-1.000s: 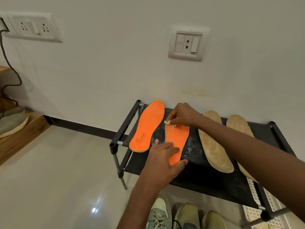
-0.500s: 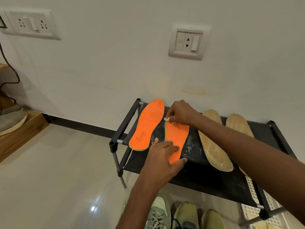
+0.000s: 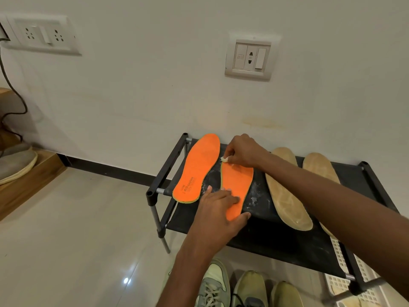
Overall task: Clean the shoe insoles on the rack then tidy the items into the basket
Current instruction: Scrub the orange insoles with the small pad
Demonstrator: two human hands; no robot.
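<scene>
Two orange insoles lie on the black shoe rack (image 3: 287, 238). The left orange insole (image 3: 197, 169) lies free by the rack's left rail. My left hand (image 3: 219, 209) presses flat on the heel end of the right orange insole (image 3: 238, 185). At that insole's toe end my right hand (image 3: 241, 151) pinches a small white wad (image 3: 224, 159). Two tan insoles (image 3: 285, 191) (image 3: 318, 167) lie to the right, partly behind my right forearm. White powder is scattered on the rack around the right orange insole.
A white perforated basket (image 3: 340, 260) stands at the lower right, beside and under the rack. Several shoes (image 3: 214, 286) sit on the floor below the rack. A wooden step with footwear (image 3: 17, 162) is at the far left. Wall sockets hang above.
My right hand with the white wad has slid a little along the insole's toe end toward the wall. My left hand stays pressed on the heel end.
</scene>
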